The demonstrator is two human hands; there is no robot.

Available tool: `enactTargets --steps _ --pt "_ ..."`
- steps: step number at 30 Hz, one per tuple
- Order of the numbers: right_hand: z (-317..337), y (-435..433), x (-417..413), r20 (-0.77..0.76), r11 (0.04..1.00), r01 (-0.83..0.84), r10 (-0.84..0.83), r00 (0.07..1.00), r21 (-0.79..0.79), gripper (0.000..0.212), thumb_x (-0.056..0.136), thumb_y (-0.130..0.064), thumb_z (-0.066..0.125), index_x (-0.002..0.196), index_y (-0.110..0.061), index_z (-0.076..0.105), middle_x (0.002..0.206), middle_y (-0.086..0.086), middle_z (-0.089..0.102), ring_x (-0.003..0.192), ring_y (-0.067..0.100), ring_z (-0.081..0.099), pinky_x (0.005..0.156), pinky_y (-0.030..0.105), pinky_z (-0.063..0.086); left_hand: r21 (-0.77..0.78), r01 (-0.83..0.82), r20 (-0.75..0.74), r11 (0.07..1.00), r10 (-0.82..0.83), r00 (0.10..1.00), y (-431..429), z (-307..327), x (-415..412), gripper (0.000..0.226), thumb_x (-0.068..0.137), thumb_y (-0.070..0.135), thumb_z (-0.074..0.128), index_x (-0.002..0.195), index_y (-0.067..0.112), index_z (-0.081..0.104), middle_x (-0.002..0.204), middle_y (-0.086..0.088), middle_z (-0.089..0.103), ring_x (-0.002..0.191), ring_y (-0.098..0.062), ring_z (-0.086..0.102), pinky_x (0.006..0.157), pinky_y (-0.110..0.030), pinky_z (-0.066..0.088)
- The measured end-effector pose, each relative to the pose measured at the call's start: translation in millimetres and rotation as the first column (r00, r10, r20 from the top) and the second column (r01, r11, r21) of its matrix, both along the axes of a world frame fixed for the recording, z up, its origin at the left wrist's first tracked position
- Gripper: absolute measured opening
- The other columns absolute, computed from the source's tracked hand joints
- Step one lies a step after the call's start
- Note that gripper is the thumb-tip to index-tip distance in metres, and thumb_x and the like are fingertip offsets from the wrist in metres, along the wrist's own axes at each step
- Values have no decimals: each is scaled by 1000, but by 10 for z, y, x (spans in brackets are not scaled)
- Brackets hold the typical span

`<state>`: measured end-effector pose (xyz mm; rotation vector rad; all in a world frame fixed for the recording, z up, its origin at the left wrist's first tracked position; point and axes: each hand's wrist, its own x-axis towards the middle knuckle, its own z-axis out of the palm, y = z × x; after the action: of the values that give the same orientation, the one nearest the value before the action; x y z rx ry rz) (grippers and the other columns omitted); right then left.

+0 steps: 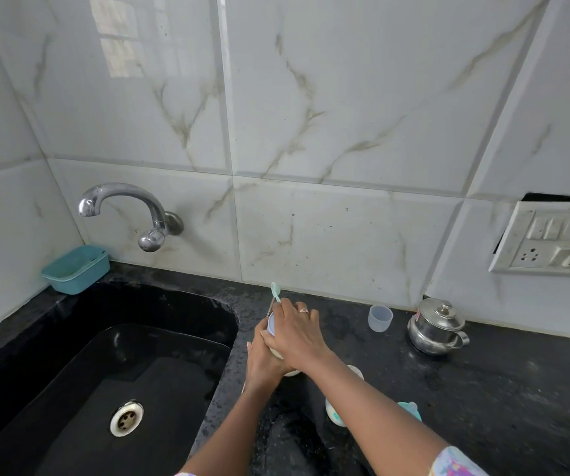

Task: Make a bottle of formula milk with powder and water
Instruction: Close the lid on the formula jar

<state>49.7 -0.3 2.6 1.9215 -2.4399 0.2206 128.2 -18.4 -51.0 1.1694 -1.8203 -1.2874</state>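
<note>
Working powder out of the powder container (271,327) looks like the step in hand, or perhaps levering its top open. Most of it is hidden under the hands, so I cannot say which.

To do it well, keep the container pinned down on the surface (500,389) so it cannot slide toward the sink (159,372), whose rim lies just to its left. Keep the spoon (275,292) moving in small, controlled strokes and lift it out level. A jerk so close to that edge would throw powder into the basin or onto the damp-looking stone.

The left hand (262,359) comes in from below and wraps the near side of the container, fingers curled round its pale wall in a firm grasp. The right hand (299,334) crosses above it and lies over the top, knuckles up. Its fingers are bent and seem to pinch the spoon's thin stem, and the teal end stands up beyond the fingertips, tilted toward the back wall. Neither hand is released.

The container stands at the surface's left edge, about midway between the back edge and the front. The baby bottle (334,412) waits nearer the front edge, partly behind the right forearm, so each spoonful has only a short way to travel. A steel pot (436,329) stands with its lid on near the back edge, well to the right. It presumably holds the water.
</note>
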Motion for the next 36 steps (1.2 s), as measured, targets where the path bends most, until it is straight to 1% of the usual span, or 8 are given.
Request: enactTargets --steps 4,9,13,17,22,28,33,36 --pt "104 -23 -199 257 997 -35 14 966 76 73 83 -58 54 138 -15 35 140 2 37 128 28 36 97 46 30 6 36 -19 999 -36 999 -76 34 -13 90 45 37 81 121 41 34 112 13 58 102 -11 59 81 -31 51" --pt "334 -5 -584 640 987 91 14 768 -130 35 99 -32 40 124 -13 56 131 4 55 120 22 50 99 35 37 4 112 1 994 -112 994 -279 113 -160 95 50 21 83 132 26 34 119 8 52 110 -14 51 92 -35 45" --pt "396 -46 -870 770 947 246 2 638 -207 32 100 -13 35 119 -13 61 122 4 64 105 18 60 79 19 42 20 85 -15 996 -85 996 -511 143 -354 93 54 14 85 133 22 36 119 7 49 110 -15 48 90 -30 40" --pt "384 -139 -961 930 915 367 26 366 -170 24 98 -6 35 99 -25 50 95 12 70 73 17 68 59 23 47 31 64 -22 997 -64 998 -651 145 -510 94 45 27 78 129 23 37 117 7 48 108 -15 48 86 -30 41" --pt "225 -263 -1004 998 875 482 1 56 -28 11 96 -3 41 89 -12 40 72 16 66 55 22 60 48 26 44 45 68 -71 997 -65 995 -747 119 -655 84 45 26 78 117 32 35 114 7 52 104 -14 52 79 -24 43" --pt "2 -268 -1005 998 872 488 -66 21 48 14 94 -4 47 81 -8 48 64 11 62 49 17 52 48 27 43 65 89 -109 994 -82 991 -772 87 -689 96 35 43 76 120 31 33 110 15 51 99 -5 53 75 -16 42" --pt "-36 -267 -1000 993 868 486 -114 -10 105 11 95 -16 51 89 -9 48 67 12 63 52 17 54 48 26 44 50 110 -98 993 -105 990 -806 58 -682 93 43 29 85 121 31 35 119 8 53 108 -11 53 81 -20 42" --pt "-11 -253 -991 985 867 485 -163 51 119 21 93 -28 54 94 -8 49 73 10 62 58 18 54 48 25 44 55 98 -97 994 -93 991 -811 11 -633 101 39 30 89 126 26 38 121 9 52 112 -10 51 87 -21 45"
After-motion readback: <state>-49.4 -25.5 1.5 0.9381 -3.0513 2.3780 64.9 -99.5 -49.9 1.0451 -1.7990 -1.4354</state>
